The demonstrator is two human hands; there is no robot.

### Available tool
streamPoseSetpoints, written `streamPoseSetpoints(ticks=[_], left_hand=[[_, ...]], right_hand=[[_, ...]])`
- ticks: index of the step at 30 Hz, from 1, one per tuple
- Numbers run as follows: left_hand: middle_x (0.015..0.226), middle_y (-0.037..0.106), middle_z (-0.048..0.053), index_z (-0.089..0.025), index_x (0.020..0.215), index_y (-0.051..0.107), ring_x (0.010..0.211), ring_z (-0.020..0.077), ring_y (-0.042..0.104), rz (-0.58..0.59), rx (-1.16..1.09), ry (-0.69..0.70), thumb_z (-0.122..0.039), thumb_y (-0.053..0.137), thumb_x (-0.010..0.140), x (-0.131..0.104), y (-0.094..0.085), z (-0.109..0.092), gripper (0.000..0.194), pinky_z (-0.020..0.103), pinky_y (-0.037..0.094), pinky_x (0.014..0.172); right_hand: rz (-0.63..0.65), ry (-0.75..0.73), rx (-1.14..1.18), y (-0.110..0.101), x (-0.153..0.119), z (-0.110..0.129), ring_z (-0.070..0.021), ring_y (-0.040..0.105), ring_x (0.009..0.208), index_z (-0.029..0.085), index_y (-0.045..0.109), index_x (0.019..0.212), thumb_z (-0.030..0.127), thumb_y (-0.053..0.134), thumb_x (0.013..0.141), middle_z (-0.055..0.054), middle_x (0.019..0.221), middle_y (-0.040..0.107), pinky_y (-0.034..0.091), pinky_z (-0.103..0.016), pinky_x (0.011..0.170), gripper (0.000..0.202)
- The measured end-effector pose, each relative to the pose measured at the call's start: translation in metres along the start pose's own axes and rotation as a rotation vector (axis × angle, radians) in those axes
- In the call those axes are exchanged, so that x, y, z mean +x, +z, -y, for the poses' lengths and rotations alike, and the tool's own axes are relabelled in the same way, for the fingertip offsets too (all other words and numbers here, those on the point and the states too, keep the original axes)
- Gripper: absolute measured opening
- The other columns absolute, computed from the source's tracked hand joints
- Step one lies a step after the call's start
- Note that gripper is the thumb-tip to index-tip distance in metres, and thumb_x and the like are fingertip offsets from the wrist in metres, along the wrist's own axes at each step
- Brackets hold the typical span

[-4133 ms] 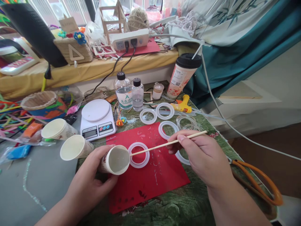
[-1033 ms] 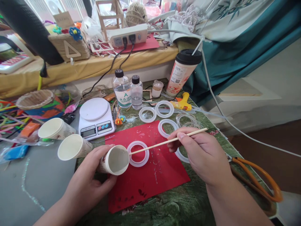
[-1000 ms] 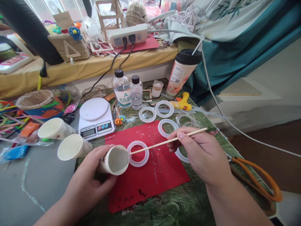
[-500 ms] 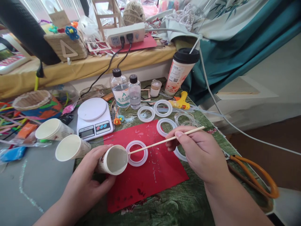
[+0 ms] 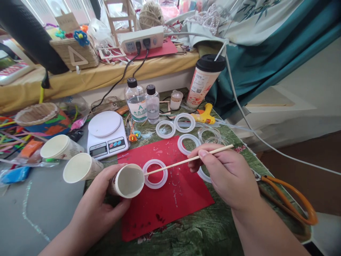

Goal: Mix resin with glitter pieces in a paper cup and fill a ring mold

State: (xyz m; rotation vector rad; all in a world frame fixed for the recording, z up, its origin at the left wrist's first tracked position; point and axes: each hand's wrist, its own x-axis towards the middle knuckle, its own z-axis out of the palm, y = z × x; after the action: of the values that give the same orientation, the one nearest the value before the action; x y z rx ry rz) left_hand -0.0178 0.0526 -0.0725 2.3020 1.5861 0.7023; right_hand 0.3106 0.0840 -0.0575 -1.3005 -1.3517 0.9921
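Note:
My left hand (image 5: 103,202) is wrapped round a paper cup (image 5: 130,181), tilted so its mouth faces me; pale, cloudy liquid shows inside. In my right hand (image 5: 223,174), a thin wooden stick (image 5: 181,162) is pinched between thumb and fingers. Its tip meets the right side of the cup's rim, above the left edge of a translucent ring mould (image 5: 163,179). That mould lies on a red sheet (image 5: 186,199) marked with clear drips and dark smudges. Another ring mould (image 5: 179,144) lies at the sheet's far edge, and one more is partly hidden behind my right hand.
Two paper cups (image 5: 77,169) lean on the left beside a white kitchen scale (image 5: 106,133). Two clear bottles (image 5: 137,105) with black caps stand behind. A yellow glue gun (image 5: 206,114), a drink cup (image 5: 204,83) and orange-handled scissors (image 5: 290,195) are on the right.
Almost nothing differs. The cup in my left hand has shifted very slightly left, and the stick's upper end has moved a little to the right.

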Motion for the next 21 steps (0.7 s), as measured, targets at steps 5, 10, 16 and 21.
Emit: streamPoseSetpoints(ticks=[5,10,16,21], left_hand=[[0.129,0.081,0.008,-0.029,0.139,0.060,0.113,0.0306,0.082,0.002,0.014,0.008,-0.033,0.070,0.094,0.0009,-0.0011,-0.0015,0.047,0.043,0.071,0.092],[0.130,0.081,0.008,-0.029,0.139,0.062,0.114,0.0313,0.082,-0.007,-0.009,0.003,-0.032,0.072,0.092,0.0008,-0.0005,-0.0009,0.048,0.043,0.071,0.093],[0.132,0.080,0.009,-0.029,0.140,0.062,0.116,0.0315,0.081,-0.011,-0.008,0.008,-0.032,0.071,0.093,-0.0001,-0.0001,0.0000,0.048,0.044,0.070,0.095],[0.131,0.080,0.008,-0.029,0.140,0.061,0.115,0.0304,0.081,-0.002,0.007,0.017,-0.033,0.071,0.093,0.0012,-0.0012,-0.0008,0.048,0.042,0.070,0.094]], right_hand=[[-0.016,-0.018,-0.031,0.0008,-0.0013,-0.0002,-0.0168,0.073,0.069,0.023,0.085,0.089,0.034,0.064,0.107,-0.004,0.082,0.076,0.063,-0.026,0.066,0.030],[-0.016,-0.023,-0.026,0.0017,0.0006,0.0027,-0.0182,0.073,0.066,0.022,0.083,0.085,0.034,0.064,0.105,-0.004,0.076,0.074,0.063,-0.028,0.064,0.031],[-0.018,-0.020,-0.037,0.0018,0.0014,0.0019,-0.0171,0.073,0.067,0.021,0.082,0.085,0.032,0.062,0.105,-0.003,0.078,0.074,0.062,-0.026,0.065,0.030],[-0.009,-0.010,-0.035,0.0014,-0.0005,0.0015,-0.0157,0.074,0.068,0.022,0.082,0.085,0.032,0.062,0.106,-0.003,0.079,0.074,0.061,-0.024,0.065,0.031]])
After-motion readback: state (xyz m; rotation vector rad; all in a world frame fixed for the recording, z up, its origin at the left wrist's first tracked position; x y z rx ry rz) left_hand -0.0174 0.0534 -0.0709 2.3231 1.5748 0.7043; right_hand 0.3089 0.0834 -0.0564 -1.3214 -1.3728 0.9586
